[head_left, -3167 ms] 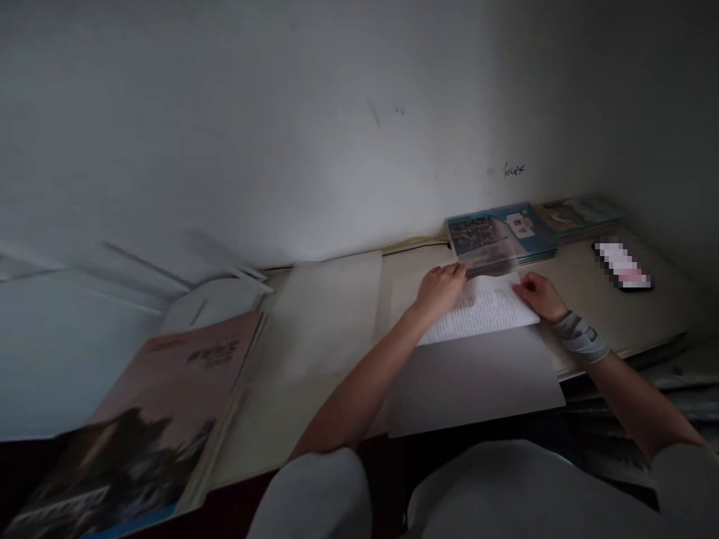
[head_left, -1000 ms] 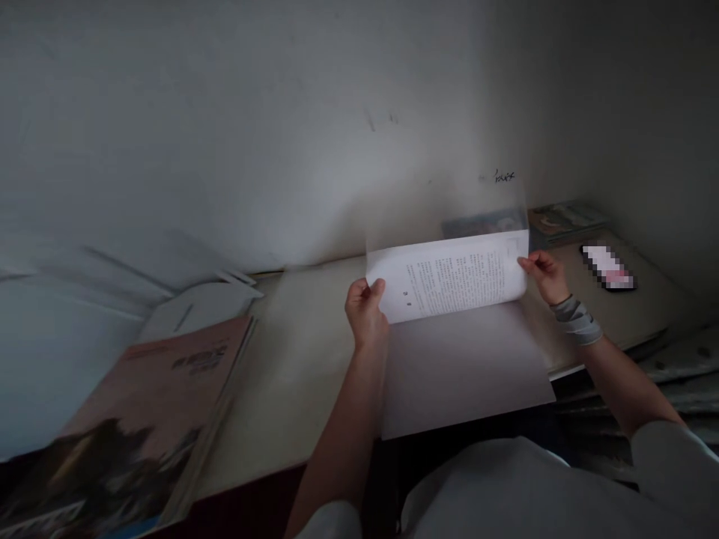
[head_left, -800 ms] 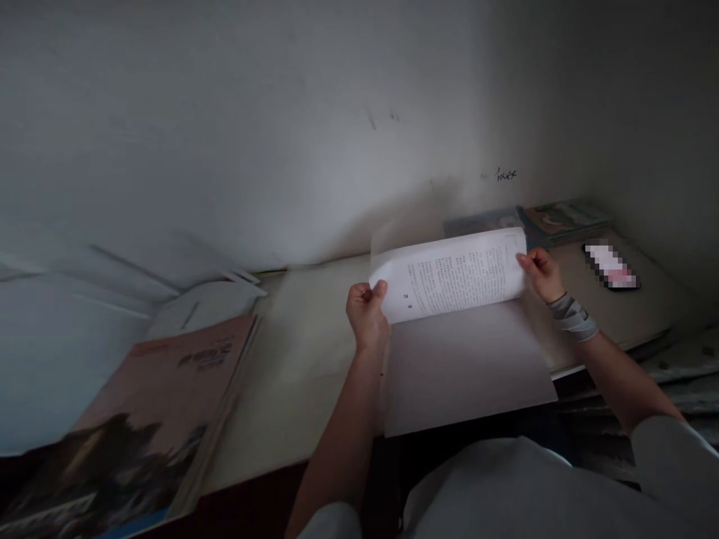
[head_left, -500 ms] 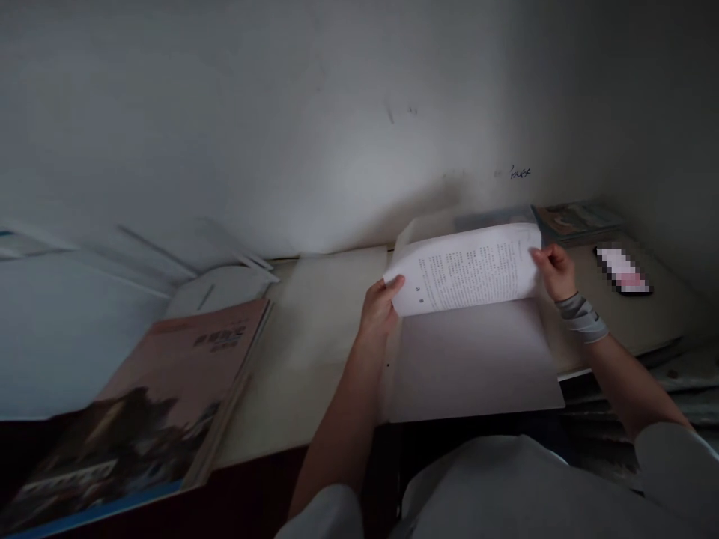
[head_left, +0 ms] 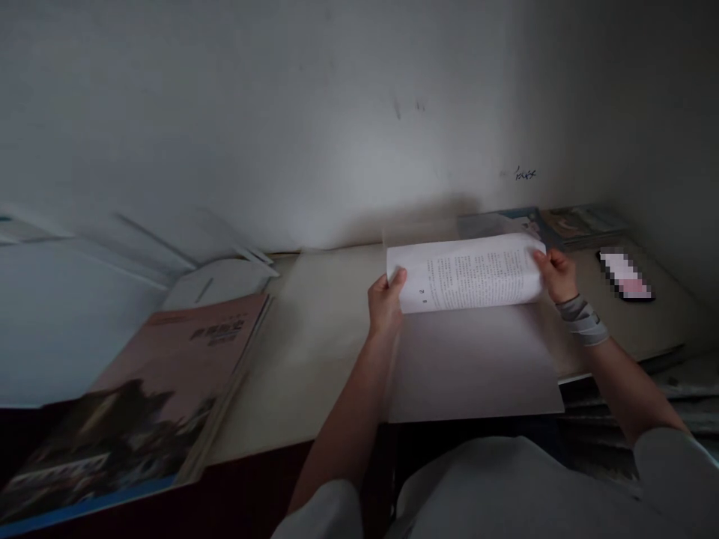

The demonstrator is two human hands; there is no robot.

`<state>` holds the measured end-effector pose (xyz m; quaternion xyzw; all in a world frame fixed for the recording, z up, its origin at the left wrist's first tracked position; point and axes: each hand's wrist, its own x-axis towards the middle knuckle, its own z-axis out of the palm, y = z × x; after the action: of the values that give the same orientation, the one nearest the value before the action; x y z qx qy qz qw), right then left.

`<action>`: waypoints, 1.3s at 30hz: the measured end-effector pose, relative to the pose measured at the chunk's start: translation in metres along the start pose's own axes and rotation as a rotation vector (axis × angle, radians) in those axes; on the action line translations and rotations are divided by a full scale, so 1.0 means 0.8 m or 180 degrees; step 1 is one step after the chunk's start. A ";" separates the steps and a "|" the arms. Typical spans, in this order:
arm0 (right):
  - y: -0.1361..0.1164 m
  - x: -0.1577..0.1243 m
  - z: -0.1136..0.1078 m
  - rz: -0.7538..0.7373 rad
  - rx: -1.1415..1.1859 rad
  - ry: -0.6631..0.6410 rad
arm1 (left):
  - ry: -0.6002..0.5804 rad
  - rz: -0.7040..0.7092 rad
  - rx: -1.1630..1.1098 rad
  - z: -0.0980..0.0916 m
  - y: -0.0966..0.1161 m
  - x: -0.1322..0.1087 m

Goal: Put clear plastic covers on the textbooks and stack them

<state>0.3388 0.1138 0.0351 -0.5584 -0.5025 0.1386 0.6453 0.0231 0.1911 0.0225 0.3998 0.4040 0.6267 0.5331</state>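
A printed sheet of paper (head_left: 469, 273) is held up over the table, its top curling back toward the wall. My left hand (head_left: 385, 302) pinches its left edge. My right hand (head_left: 556, 273), with a grey band on the wrist, pinches its right edge. Under the sheet a blank white sheet (head_left: 472, 363) lies flat and juts over the table's near edge.
A pink-covered book (head_left: 162, 374) tops a stack at the near left. Large white sheets (head_left: 67, 314) lie at the far left. Magazines (head_left: 562, 221) lie against the wall at the far right, a phone (head_left: 625, 275) beside them. A beige board (head_left: 314, 329) covers the table.
Earlier both hands pressed the printed sheet flat on the table. They lifted it by its two edges. Over the last second its top has curled over and it has sunk slightly.
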 end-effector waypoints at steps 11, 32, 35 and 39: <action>0.003 -0.006 0.000 -0.0542 -0.0340 0.0629 | 0.0126 0.0521 0.0040 -0.002 0.001 -0.008; 0.011 0.004 -0.017 0.1515 0.0776 -0.0598 | -0.0171 0.0703 0.0122 -0.018 -0.003 -0.004; 0.007 0.007 -0.015 0.1753 0.0985 -0.0892 | -0.0283 0.0615 0.0013 -0.021 -0.001 -0.006; 0.000 0.011 -0.017 0.1569 0.1292 -0.1090 | -0.0363 0.0476 -0.0029 -0.018 0.000 -0.009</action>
<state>0.3539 0.1123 0.0409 -0.4920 -0.4158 0.4785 0.5967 0.0102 0.1831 0.0165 0.4615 0.3392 0.6427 0.5088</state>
